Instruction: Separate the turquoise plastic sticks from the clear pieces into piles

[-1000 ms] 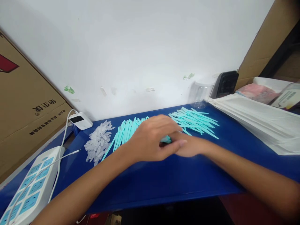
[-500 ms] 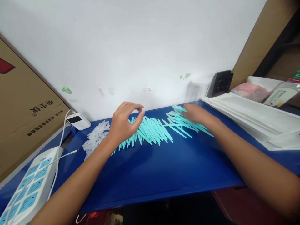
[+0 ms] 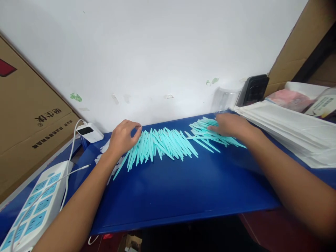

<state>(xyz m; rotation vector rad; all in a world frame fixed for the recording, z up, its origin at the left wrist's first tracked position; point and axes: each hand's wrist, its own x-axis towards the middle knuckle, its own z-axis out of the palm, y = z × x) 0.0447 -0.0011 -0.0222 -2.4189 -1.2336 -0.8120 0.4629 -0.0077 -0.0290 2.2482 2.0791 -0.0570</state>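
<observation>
Several things crowd our blue table [image 3: 183, 196]. Left side: white power strip [image 3: 43, 206], loose white cable [image 3: 84, 167], small white device [image 3: 90, 133] with a dark screen. Back right: clear jar [image 3: 228, 98] and black object [image 3: 254, 90], near the wall [image 3: 162, 52]. Right side: a stack of white sheets [image 3: 288, 131]. Our left forearm [image 3: 86, 199] and wrist partly block our view of the translucent pieces [image 3: 117, 168].

2 neighbouring heaps of turquoise sticks lie toward the wall. In the left heap [image 3: 162, 145], long axes run mainly from wall toward us, fanning out: leftmost near tips point left, rightmost point right. In the right heap [image 3: 203, 131], they lie more crosswise, near tips rightward.

Our left hand [image 3: 124, 136], by the left heap's left end, curls thumb and forefinger into a narrow loop; we cannot tell if it pinches anything. Our right hand [image 3: 229, 124] covers part of the right heap, fingertips blurred; grip unclear to us.

Sticks: slim, tapered, smooth-looking. Pieces: short, frosted. Tabletop: smooth, faint sheen.
</observation>
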